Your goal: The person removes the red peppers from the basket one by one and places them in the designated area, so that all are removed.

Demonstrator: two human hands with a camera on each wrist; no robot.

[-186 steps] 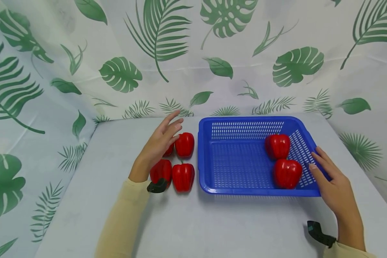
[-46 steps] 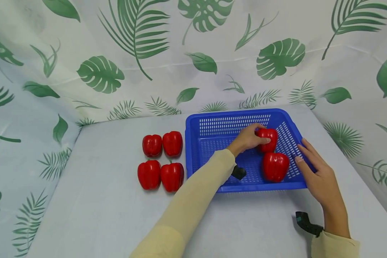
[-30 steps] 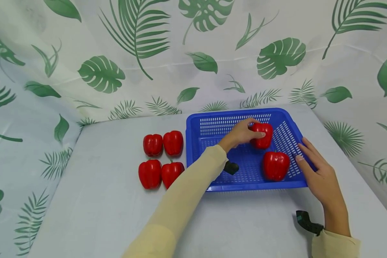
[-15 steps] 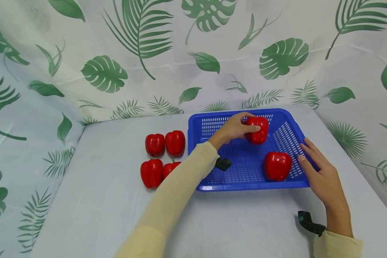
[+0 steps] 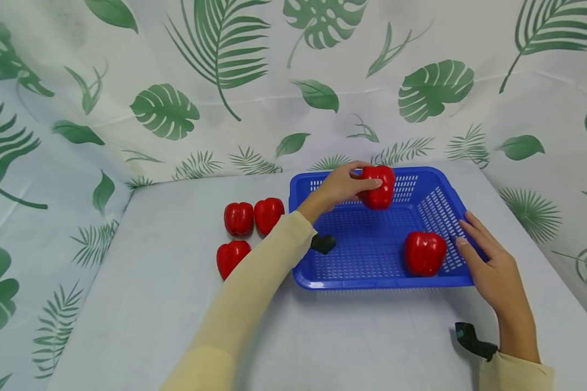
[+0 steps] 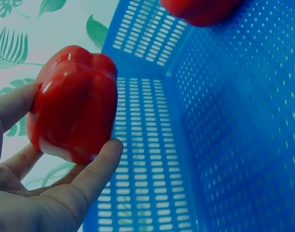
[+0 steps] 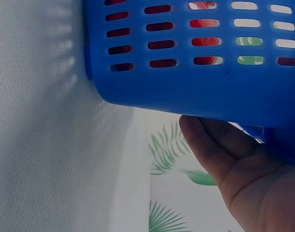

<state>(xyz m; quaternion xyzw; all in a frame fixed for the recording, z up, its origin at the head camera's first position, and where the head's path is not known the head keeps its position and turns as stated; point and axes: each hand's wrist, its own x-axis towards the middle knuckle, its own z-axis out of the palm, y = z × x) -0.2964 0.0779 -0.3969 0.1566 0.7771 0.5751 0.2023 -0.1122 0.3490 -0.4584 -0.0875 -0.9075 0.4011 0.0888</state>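
Note:
My left hand (image 5: 336, 189) grips a red bell pepper (image 5: 380, 187), raised over the back part of the blue basket (image 5: 357, 233). In the left wrist view the thumb and fingers hold the pepper (image 6: 80, 106) from its sides, beside the slotted basket wall (image 6: 142, 159). Another red bell pepper (image 5: 424, 253) lies on the basket floor near its right front corner. My right hand (image 5: 494, 274) rests against the basket's right side with extended fingers; the right wrist view has its fingertips right at the rim (image 7: 186, 99).
Left of the basket, several red bell peppers stand on the white table (image 5: 142, 304), including a back-left one (image 5: 238, 219), a back-right one (image 5: 268, 214) and a front one (image 5: 231, 256). The left sleeve (image 5: 244, 293) crosses in front of them. A leaf-patterned cloth (image 5: 254, 136) hangs behind.
The left hand reached into the basket, took hold of the back bell pepper, lifted it and moved it leftward. The right hand stays at the basket's side.

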